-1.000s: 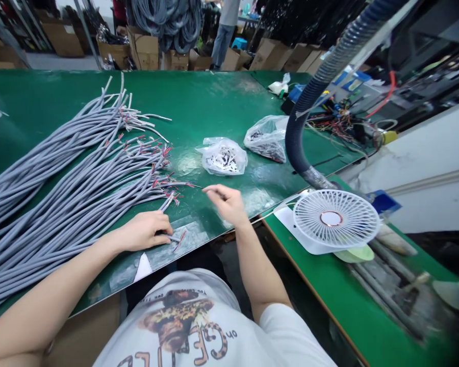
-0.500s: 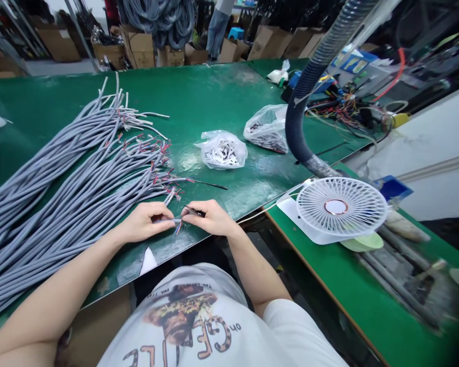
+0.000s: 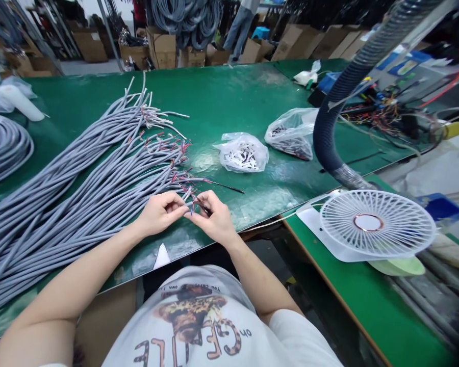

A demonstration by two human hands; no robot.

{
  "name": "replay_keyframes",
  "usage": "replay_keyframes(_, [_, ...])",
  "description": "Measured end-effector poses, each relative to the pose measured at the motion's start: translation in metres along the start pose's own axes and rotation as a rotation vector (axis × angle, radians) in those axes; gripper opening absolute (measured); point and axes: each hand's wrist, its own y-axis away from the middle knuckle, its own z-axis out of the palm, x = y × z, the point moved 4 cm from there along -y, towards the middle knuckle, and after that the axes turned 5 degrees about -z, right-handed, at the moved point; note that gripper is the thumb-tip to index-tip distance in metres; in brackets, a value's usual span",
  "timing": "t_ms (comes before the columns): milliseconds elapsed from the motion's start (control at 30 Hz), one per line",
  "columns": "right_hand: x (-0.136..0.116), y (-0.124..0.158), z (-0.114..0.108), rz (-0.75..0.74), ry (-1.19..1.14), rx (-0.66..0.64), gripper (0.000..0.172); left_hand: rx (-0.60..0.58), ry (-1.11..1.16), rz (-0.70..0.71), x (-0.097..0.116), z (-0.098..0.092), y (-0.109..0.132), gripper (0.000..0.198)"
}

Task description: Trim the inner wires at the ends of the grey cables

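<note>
My left hand [image 3: 161, 212] is closed in a pinch on a grey cable, close to its stripped end. Out of that end come thin coloured wires [image 3: 192, 208], a blue one and a red one among them, in the small gap between my hands. My right hand [image 3: 216, 218] is closed around a small dark tool [image 3: 204, 207], its fingertips at the wires. The tool's exact kind is hidden by the fingers. Just beyond both hands lies a large bundle of grey cables [image 3: 99, 188], many with red and white wire ends bared. A thin black-tipped piece [image 3: 228, 187] sticks out from the bundle.
Two clear bags of small parts, one with white and black pieces [image 3: 245, 155] and one with dark pieces [image 3: 290, 138], lie on the green table [image 3: 229, 92]. Right are a ribbed hose [image 3: 326, 127] and a white fan [image 3: 401, 219]. A cable coil [image 3: 7, 148] lies left.
The view has swung left, so the table's things sit further right. My right hand has turned, its fingers pointing more upward, and the tool is now angled at the wires nearer my left hand.
</note>
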Motion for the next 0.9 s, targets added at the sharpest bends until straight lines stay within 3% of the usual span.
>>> replay_keyframes(133, [0.002,-0.002,0.000,-0.002,-0.020,0.109,0.018,0.021,-0.050,0.065,0.000,0.000,0.000,0.018])
replay_keyframes(300, [0.015,-0.008,0.006,0.156,-0.488,-0.044,0.028,-0.090,-0.058,0.244,0.013,-0.001,0.001,0.020])
replay_keyframes(400, [0.021,-0.014,-0.007,0.171,-0.524,0.010,0.030,-0.044,-0.110,0.261,0.024,-0.013,0.002,0.018])
replay_keyframes(500, [0.026,-0.022,-0.043,0.073,-0.254,0.170,0.025,0.223,-0.176,0.161,0.026,-0.039,0.000,0.016])
replay_keyframes(600, [0.036,-0.031,-0.080,-0.016,0.123,0.215,0.026,0.520,-0.267,0.043,0.015,-0.064,-0.003,0.019])
replay_keyframes(667, [0.048,-0.037,-0.097,-0.038,0.381,0.194,0.027,0.455,-0.354,0.004,0.002,-0.063,-0.010,0.023])
replay_keyframes(767, [0.071,-0.046,-0.111,-0.012,0.719,0.127,0.028,0.135,-0.463,-0.010,-0.016,-0.044,-0.016,0.031])
replay_keyframes(800, [0.079,-0.048,-0.113,-0.003,0.809,0.099,0.028,0.081,-0.487,-0.005,-0.019,-0.039,-0.015,0.032])
replay_keyframes(900, [0.094,-0.051,-0.114,0.004,1.002,0.015,0.031,0.134,-0.526,0.026,-0.014,-0.033,-0.004,0.027])
